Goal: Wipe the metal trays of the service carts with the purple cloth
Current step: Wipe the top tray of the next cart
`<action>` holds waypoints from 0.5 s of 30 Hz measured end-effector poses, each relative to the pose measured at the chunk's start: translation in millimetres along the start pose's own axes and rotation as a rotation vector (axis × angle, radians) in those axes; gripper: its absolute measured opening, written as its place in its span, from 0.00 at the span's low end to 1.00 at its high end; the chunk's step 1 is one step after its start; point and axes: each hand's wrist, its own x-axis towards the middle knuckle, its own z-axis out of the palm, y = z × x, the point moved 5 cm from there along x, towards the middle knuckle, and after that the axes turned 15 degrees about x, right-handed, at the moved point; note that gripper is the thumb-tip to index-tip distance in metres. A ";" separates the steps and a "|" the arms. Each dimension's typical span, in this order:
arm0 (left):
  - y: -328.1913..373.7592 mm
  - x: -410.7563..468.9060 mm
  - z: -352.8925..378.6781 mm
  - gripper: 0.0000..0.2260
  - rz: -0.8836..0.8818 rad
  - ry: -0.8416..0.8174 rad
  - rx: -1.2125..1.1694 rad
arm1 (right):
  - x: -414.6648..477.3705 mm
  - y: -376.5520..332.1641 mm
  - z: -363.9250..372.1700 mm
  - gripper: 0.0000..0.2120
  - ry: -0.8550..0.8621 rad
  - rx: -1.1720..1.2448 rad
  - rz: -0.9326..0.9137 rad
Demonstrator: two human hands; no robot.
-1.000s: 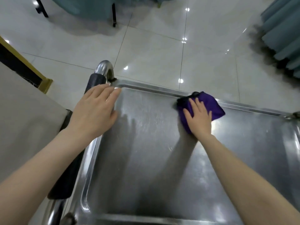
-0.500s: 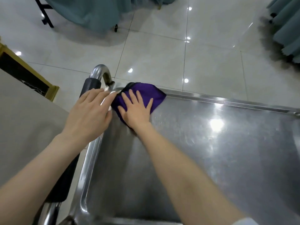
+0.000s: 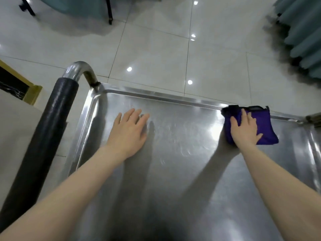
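Two bare hands lie on the metal tray (image 3: pixel 182 171) of a service cart, seen from above. The right hand (image 3: pixel 245 130) presses flat on the purple cloth (image 3: pixel 264 126), fingers spread and palm down, pinning it rather than gripping it. The cloth is bunched into a folded wad with a dark trim along its far edge, and it sits against the far rim of the tray, toward the far right corner. The left hand (image 3: pixel 129 133) is open too, fingers extended and close together, palm flat on the bare steel well apart from the cloth, nearer the tray's left side and holding nothing. Both forearms reach in from the near edge, and their shadows fall across the brushed surface between them. The steel shows faint swirling streaks and a bright glare patch just left of the cloth. Along the tray's left side runs the cart handle (image 3: pixel 43 145), a tube sleeved in black foam that ends in a bare chrome bend joining the tray's far left corner. Beyond the tray is a glossy pale tiled floor (image 3: pixel 156 49) with ceiling lights reflected in it. Teal pleated fabric (image 3: pixel 304 32) hangs at the upper right, with more teal cloth and dark legs at the top left
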 end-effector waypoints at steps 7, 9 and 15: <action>40.3 5.5 11.2 0.25 -0.085 -0.029 -0.060 | -102.5 -128.1 108.1 0.28 -0.252 -0.066 -0.521; 43.4 0.7 15.9 0.27 -0.166 -0.030 -0.084 | -122.6 -155.7 128.0 0.28 -0.364 -0.095 -0.632; 59.0 0.0 20.6 0.20 -0.222 0.043 -0.061 | -71.8 -86.6 79.1 0.26 -0.323 -0.061 -0.723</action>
